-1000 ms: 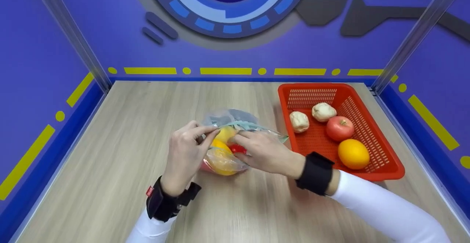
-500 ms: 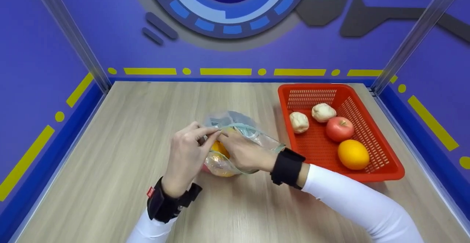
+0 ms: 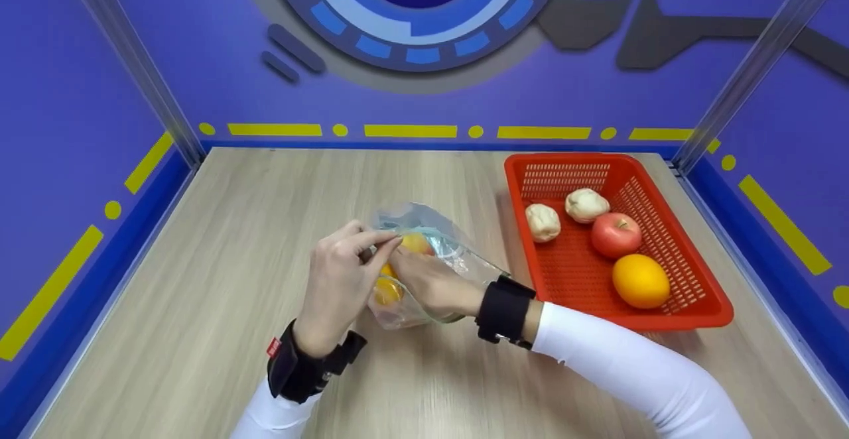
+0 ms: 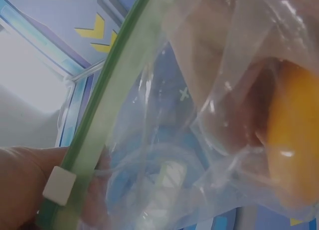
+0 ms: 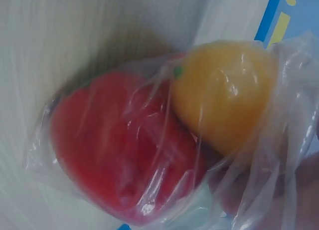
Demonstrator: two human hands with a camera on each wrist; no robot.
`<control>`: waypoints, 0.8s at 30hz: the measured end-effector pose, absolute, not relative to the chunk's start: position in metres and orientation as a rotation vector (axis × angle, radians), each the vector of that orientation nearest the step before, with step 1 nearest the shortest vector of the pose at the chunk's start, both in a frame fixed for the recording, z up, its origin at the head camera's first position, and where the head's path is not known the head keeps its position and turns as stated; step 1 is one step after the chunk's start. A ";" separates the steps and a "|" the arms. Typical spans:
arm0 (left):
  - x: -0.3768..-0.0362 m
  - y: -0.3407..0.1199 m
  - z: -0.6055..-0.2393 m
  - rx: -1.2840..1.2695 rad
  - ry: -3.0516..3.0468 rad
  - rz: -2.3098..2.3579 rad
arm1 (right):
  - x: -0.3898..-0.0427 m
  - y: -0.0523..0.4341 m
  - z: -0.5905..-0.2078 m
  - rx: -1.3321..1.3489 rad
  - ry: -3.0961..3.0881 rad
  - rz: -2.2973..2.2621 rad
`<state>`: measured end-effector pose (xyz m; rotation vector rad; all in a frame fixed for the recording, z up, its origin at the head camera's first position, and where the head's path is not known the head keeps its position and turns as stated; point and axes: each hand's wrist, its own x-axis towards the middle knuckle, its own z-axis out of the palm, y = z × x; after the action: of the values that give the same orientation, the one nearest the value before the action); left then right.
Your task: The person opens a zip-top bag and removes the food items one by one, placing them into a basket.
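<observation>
A clear zip bag point(image 3: 404, 319) with a green zip strip point(image 4: 99, 100) and white slider point(image 4: 60, 185) lies mid-table. Through its film show an orange fruit point(image 3: 388, 291), a yellow-red fruit point(image 3: 416, 243) and, in the right wrist view, a red pepper-like piece point(image 5: 119, 150) beside a yellow-orange fruit point(image 5: 224, 95). My left hand point(image 3: 341, 273) pinches the bag's edge between thumb and forefinger. My right hand point(image 3: 434, 283) reaches through the mouth into the bag, among the fruit. Its fingertips are hidden, so I cannot tell whether they grip a piece.
A red plastic basket point(image 3: 564, 293) stands to the right of the bag. It holds two whitish lumpy pieces, one of them a whitish lump point(image 3: 586, 205), an apple point(image 3: 617, 235) and an orange point(image 3: 641, 281). Blue-purple panels point(image 3: 424, 104) enclose the table behind and at the sides.
My right hand has moved left and deeper into the bag, its wrist now close to the bag's mouth. The bag's right corner has dropped lower. My left hand keeps its pinch in place.
</observation>
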<state>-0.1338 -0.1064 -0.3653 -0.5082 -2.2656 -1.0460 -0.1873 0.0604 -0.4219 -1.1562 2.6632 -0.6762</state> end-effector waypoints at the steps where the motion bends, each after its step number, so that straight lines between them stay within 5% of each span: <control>1: -0.134 -0.107 -0.365 -0.508 -2.263 -1.047 | -0.188 0.063 -0.421 -1.171 2.648 -0.716; 15: -0.136 -0.108 -0.366 -0.501 -2.239 -1.022 | -0.176 0.084 -0.394 -0.972 2.823 -1.057; 24: -0.136 -0.108 -0.367 -0.491 -2.242 -1.027 | -0.160 0.113 -0.368 -1.211 3.008 -0.973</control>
<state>-0.1359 -0.1083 -0.3665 -0.4909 -2.2422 -1.0272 -0.1597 0.1132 -0.3681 -1.2111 3.0084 -0.9727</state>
